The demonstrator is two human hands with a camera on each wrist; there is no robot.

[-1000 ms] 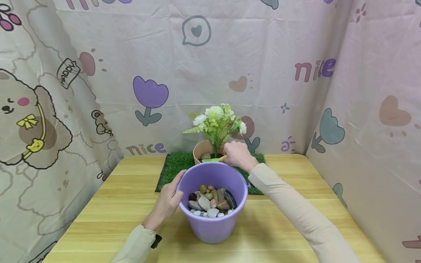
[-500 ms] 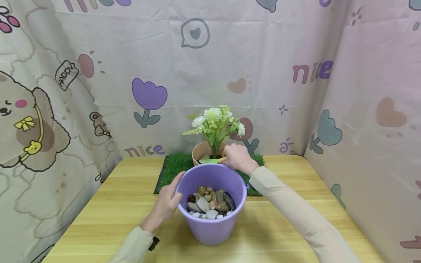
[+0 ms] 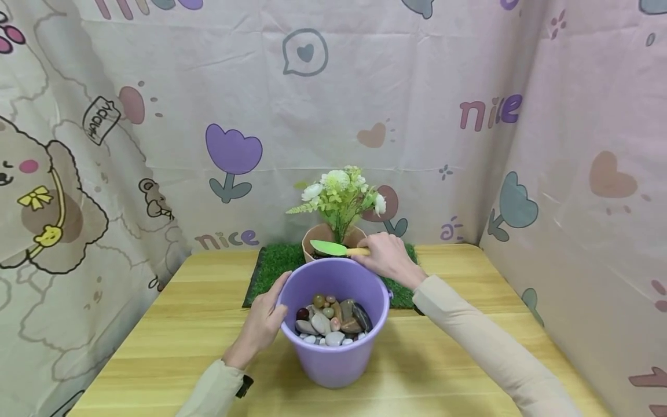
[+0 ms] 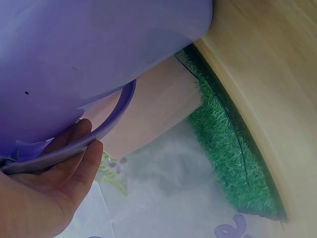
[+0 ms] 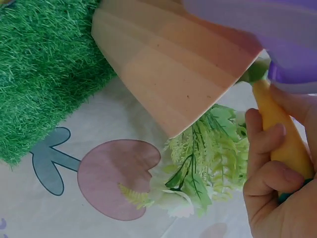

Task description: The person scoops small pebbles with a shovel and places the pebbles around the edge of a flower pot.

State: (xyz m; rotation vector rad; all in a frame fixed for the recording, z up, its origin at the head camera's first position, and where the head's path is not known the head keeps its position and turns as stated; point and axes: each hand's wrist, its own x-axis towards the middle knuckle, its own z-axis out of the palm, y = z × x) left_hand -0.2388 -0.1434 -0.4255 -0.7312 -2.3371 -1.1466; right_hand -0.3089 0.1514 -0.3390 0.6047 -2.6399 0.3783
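Little shovel: green blade, yellow handle, just past the far rim of the purple bucket, by the mouth of the pot. I think it is light and stiff; I would hold it by the fat handle.
Right hand: I see its fingers bent snugly round the yellow handle.
Bucket: smooth and round, like plastic. I guess the stones make it heavy and the rim could slip, so I would grab the edge firmly.
Left hand: on the bucket's left side, fingers curled round a purple band; I cannot tell if that is rim or handle.
Stones: hard, round, shiny, grey, brown and dark, inside the bucket.
Pot: tan, with flat sides, on the far side.
Flowers: white, with frilly green leaves, standing in the pot.
Grass mat: green and fuzzy, under the pot.
Table: flat, yellow wood look.
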